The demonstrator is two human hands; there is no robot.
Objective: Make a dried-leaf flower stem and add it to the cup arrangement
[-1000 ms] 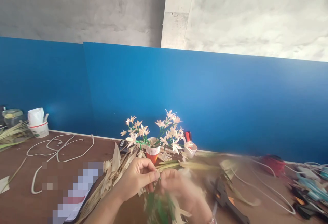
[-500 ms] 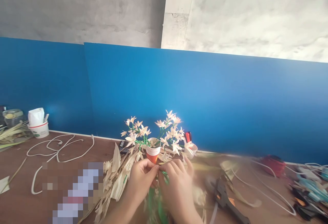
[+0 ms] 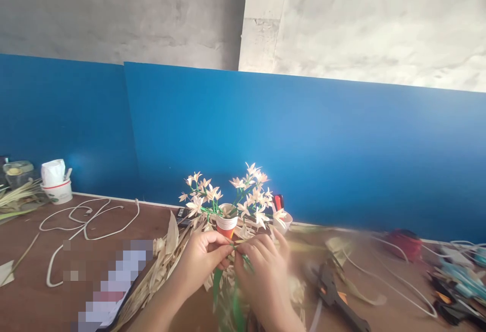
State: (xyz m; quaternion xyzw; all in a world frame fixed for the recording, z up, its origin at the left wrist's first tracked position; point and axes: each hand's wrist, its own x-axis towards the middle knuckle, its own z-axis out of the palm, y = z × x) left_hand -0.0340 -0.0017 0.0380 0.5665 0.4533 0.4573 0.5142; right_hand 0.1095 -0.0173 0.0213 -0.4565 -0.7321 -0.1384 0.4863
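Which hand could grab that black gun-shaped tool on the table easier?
Probably the right hand: the black gun-shaped tool lies just beside it, while the left hand is farther off. Both pinch a green stem.

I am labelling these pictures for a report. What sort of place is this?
Probably a craft workbench for flower making: a paper cup of pale flowers, a heap of dried leaf strips and a glue gun on the brown table.

I see a thin green stem (image 3: 216, 285), pinched at its top end, hanging almost straight down, slightly blurred.
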